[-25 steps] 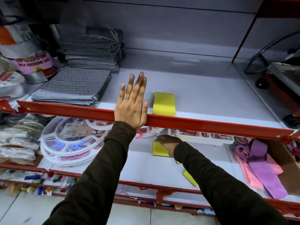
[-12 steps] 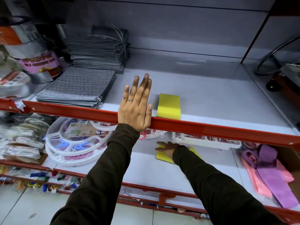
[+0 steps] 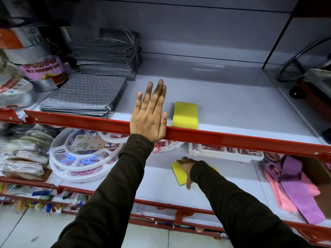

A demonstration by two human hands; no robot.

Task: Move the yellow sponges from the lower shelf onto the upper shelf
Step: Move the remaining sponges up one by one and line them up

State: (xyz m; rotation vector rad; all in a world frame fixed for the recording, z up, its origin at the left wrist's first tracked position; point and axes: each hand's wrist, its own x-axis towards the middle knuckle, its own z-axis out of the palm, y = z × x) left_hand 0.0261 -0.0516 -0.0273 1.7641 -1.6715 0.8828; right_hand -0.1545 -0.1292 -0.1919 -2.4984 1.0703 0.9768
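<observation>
The left hand [image 3: 149, 117] stays flat over the red front rail [image 3: 232, 138] of the upper shelf [image 3: 232, 104], fingers spread and straight, gripping nothing. 1 yellow sponge [image 3: 185, 115] lies on that shelf just right of the thumb, unchanged from 0.5 s ago. On the lower shelf [image 3: 161, 187] the right hand [image 3: 186, 168] has pushed further in and now covers a second yellow sponge [image 3: 176, 171], fingers draped over its top, thumb at the near edge; whether the grip has closed cannot be told. A yellow sliver [image 3: 215, 169] shows behind the right sleeve.
</observation>
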